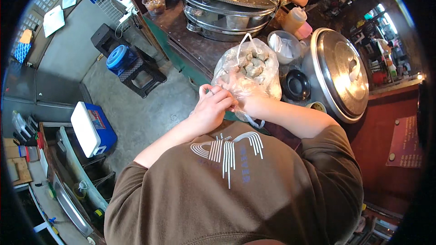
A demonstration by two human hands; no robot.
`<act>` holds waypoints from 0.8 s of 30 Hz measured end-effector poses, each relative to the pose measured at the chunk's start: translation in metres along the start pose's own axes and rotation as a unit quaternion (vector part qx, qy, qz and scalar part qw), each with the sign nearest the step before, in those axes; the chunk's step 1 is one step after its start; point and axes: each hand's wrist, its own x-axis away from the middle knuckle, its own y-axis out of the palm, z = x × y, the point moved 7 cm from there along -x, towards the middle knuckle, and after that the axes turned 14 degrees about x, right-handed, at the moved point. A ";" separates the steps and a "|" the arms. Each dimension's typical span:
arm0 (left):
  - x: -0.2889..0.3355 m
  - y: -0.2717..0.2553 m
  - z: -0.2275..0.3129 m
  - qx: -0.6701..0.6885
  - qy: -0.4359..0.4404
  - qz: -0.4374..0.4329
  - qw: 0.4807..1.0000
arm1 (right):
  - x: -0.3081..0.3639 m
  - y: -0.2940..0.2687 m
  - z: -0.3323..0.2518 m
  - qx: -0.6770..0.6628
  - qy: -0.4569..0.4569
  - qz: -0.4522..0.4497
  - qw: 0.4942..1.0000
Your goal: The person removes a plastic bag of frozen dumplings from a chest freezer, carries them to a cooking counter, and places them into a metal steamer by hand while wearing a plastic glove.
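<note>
My left hand, a ring on one finger, is closed with its fingertips at the edge of a thin clear plastic glove. That glove covers my right hand, which lies just beyond the left one; its fingers are blurred by the crumpled plastic, so their pose is unclear. Right behind it stands an open clear plastic bag with its handles loose. Several pale, lumpy dumpling-like pieces fill the bag. Whether my right hand touches the bag cannot be made out.
A large round steamer with a tilted metal lid stands behind the bag. To the right are a black bowl, a clear tub, a sauce bottle and a big lidded pot. Left, a stool and a blue cooler stand on the floor.
</note>
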 end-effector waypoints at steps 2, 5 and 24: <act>0.001 -0.001 -0.001 -0.006 0.003 0.008 1.000 | 0.006 0.006 -0.005 0.066 -0.041 -0.058 0.995; 0.001 -0.001 0.003 -0.008 0.006 0.002 1.000 | 0.023 -0.026 -0.028 0.119 -0.043 -0.082 0.989; -0.012 0.003 0.000 0.021 0.016 -0.029 0.999 | -0.008 -0.071 0.055 -0.440 0.045 -0.130 0.887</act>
